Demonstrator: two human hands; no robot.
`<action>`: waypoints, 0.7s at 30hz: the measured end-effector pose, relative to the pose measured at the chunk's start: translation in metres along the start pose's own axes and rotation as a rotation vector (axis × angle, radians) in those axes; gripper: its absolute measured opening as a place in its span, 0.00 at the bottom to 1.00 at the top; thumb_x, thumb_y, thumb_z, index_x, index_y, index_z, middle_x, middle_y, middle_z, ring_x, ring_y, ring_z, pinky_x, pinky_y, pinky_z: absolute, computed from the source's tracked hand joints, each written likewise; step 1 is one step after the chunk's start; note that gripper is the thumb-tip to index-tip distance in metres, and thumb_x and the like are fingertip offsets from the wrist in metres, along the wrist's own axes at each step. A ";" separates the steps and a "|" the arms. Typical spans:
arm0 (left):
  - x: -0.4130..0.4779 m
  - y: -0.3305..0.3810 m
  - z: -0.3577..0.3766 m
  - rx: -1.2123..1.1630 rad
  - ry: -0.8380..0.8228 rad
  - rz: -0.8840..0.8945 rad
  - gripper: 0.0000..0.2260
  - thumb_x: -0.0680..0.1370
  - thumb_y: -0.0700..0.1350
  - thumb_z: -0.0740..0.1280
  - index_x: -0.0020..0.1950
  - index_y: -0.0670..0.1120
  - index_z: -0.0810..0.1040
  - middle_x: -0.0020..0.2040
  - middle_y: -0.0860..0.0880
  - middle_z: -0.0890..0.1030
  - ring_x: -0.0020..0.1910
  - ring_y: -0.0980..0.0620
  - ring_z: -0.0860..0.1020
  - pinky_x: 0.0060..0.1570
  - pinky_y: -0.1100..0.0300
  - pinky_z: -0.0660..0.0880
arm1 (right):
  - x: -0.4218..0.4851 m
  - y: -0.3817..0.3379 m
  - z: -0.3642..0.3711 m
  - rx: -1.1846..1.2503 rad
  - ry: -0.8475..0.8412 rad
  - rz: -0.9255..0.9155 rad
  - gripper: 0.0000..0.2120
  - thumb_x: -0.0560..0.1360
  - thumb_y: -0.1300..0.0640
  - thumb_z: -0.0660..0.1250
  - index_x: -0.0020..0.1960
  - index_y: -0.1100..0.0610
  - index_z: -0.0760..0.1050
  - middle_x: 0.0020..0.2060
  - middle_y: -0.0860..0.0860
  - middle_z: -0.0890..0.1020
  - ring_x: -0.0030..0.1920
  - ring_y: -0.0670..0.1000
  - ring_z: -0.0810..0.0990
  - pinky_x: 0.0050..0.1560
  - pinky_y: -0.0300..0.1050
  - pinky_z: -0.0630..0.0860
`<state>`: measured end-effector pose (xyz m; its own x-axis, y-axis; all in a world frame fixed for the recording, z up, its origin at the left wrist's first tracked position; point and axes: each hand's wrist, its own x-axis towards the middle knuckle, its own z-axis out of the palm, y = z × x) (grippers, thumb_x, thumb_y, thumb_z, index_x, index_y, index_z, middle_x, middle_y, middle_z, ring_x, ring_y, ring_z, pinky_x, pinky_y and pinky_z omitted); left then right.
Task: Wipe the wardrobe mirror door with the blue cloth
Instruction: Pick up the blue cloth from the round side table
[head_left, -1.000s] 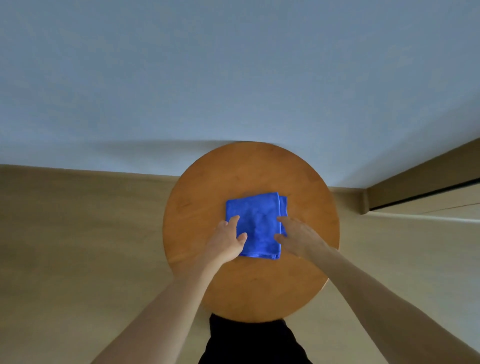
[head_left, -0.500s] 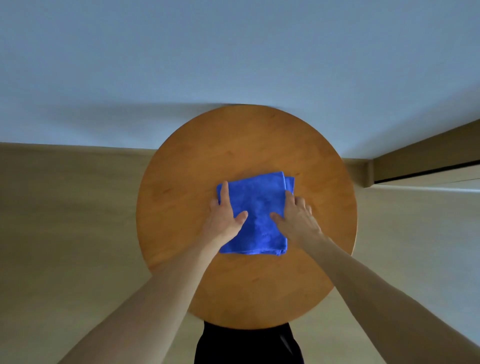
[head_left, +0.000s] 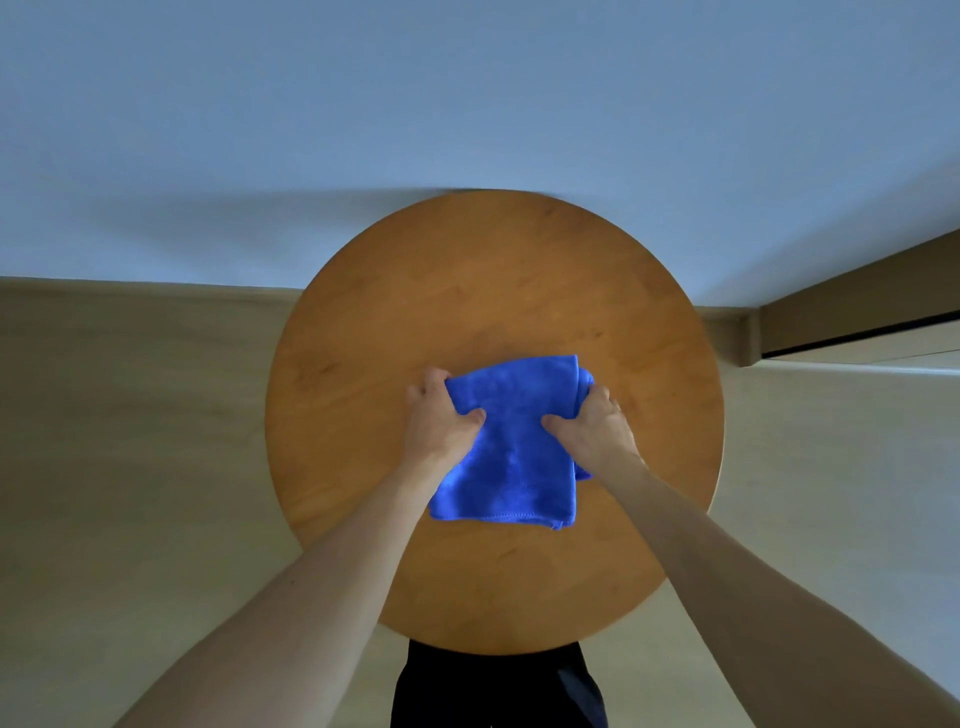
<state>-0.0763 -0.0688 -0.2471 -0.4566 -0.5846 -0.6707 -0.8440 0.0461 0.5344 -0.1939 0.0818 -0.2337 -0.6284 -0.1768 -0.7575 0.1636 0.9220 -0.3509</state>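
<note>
Blue cloth sits folded near the middle of the round wooden table, and from my remote seat it looks caught at both sides. On the left, my left hand has its fingers curled over the cloth's left edge, thumb pressed on top. On the right, my right hand pinches the opposite edge the same way, bunching the fabric under its fingers. Further right a brown frame meets the wall; I cannot tell whether it belongs to the wardrobe, and no mirror door shows. I judge the task barely begun: cloth gripped, not clearly lifted, with the carry and all the wiping left.
</note>
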 end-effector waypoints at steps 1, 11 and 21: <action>-0.002 -0.001 0.000 -0.009 0.003 0.003 0.19 0.77 0.47 0.72 0.64 0.50 0.69 0.60 0.49 0.68 0.41 0.58 0.74 0.33 0.67 0.68 | -0.002 0.001 -0.001 0.026 -0.007 -0.001 0.29 0.74 0.50 0.71 0.69 0.58 0.65 0.62 0.54 0.74 0.57 0.57 0.78 0.50 0.53 0.78; -0.044 0.007 -0.020 -0.227 0.040 0.070 0.18 0.79 0.45 0.70 0.63 0.54 0.64 0.53 0.54 0.79 0.49 0.57 0.80 0.48 0.58 0.77 | -0.042 -0.002 -0.024 0.307 -0.077 -0.086 0.18 0.73 0.54 0.69 0.60 0.51 0.66 0.47 0.46 0.80 0.45 0.47 0.80 0.34 0.42 0.77; -0.124 0.048 -0.100 -0.379 0.263 0.104 0.18 0.76 0.56 0.74 0.59 0.50 0.72 0.51 0.54 0.81 0.51 0.54 0.81 0.48 0.59 0.78 | -0.132 -0.064 -0.083 0.334 -0.160 -0.410 0.08 0.76 0.50 0.72 0.52 0.50 0.75 0.46 0.50 0.85 0.46 0.49 0.84 0.42 0.44 0.79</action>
<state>-0.0321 -0.0756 -0.0870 -0.4054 -0.7802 -0.4763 -0.6130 -0.1546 0.7748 -0.1848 0.0743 -0.0653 -0.5718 -0.5724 -0.5877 0.1786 0.6123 -0.7702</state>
